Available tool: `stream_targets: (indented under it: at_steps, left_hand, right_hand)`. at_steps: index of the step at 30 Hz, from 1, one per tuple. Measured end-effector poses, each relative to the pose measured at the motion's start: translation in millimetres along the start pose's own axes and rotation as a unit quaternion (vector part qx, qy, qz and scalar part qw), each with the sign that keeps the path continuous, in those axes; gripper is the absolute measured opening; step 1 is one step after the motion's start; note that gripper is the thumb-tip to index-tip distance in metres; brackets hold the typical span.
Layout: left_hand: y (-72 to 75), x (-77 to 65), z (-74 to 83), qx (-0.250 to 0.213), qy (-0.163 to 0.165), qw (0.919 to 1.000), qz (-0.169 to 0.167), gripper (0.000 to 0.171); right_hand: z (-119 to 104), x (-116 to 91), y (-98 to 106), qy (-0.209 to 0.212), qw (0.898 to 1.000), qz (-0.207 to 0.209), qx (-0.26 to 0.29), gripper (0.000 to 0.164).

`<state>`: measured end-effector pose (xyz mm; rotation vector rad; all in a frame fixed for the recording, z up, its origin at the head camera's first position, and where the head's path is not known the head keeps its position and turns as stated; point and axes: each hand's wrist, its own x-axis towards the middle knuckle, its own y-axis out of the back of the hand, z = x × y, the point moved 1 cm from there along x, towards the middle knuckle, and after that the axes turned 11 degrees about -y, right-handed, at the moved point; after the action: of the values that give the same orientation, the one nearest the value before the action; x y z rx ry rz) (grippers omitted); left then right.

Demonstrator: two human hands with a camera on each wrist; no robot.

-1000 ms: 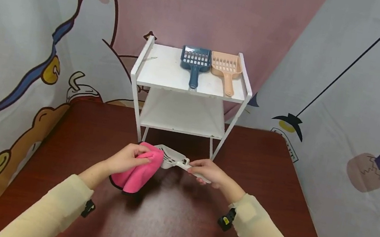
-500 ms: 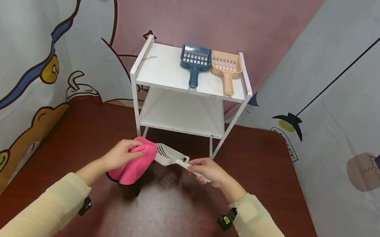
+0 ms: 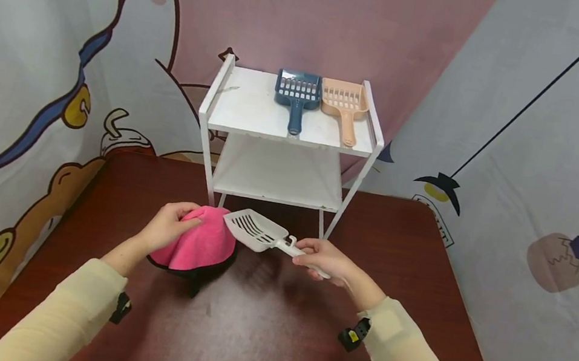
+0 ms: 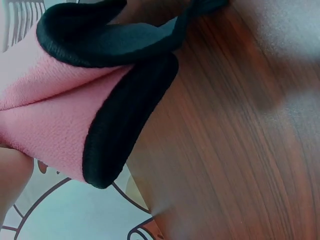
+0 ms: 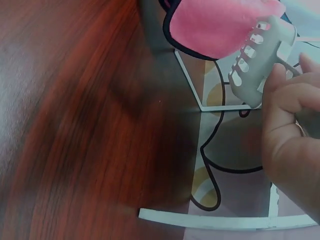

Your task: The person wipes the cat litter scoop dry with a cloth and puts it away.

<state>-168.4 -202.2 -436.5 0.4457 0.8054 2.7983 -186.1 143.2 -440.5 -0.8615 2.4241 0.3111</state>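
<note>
My left hand (image 3: 168, 227) pinches a pink cloth with black edging (image 3: 198, 245), which hangs in folds over the table. In the left wrist view the cloth (image 4: 55, 117) shows its dark trim and a grey-blue underside. A white slotted litter scoop (image 3: 254, 229) is gripped by its handle in my right hand (image 3: 331, 260). Its head points left, and the tip meets or overlaps the cloth's right side; whether they touch I cannot tell. The right wrist view shows the scoop (image 5: 272, 55) side-on in front of the cloth, with part of the handle hidden by my fingers.
A white two-tier shelf (image 3: 245, 101) stands at the back of the brown table (image 3: 258, 335). On its top lie a blue litter scoop (image 3: 297, 96) and a peach litter scoop (image 3: 347, 106) side by side. Patterned sheets (image 3: 311, 18) hang behind and at both sides.
My left hand has drawn the cloth left, and it now hangs wider, uncovering more of the scoop's head. The scoop's face has turned more toward the head camera; my right hand shifted slightly right.
</note>
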Motion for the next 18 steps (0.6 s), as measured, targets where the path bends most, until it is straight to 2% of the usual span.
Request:
stream_targets:
  at_steps: [9, 15, 18]
  left_hand:
    - [1.4, 1.8, 1.5, -0.002, 0.007, 1.0000, 0.004, 0.027]
    - [1.8, 5.5, 5.7, 0.002, 0.001, 1.0000, 0.009, 0.027]
    - [0.7, 8.6, 8.3, 0.004, -0.001, 1.0000, 0.003, 0.026]
  right_hand:
    - [5.4, -4.3, 7.4, 0.024, 0.999, -0.029, -0.038, 0.048]
    - [12.5, -3.4, 13.3, 0.019, 0.996, 0.003, -0.086, 0.040]
    - [13.9, -3.3, 12.5, 0.016, 0.994, 0.006, -0.112, 0.036]
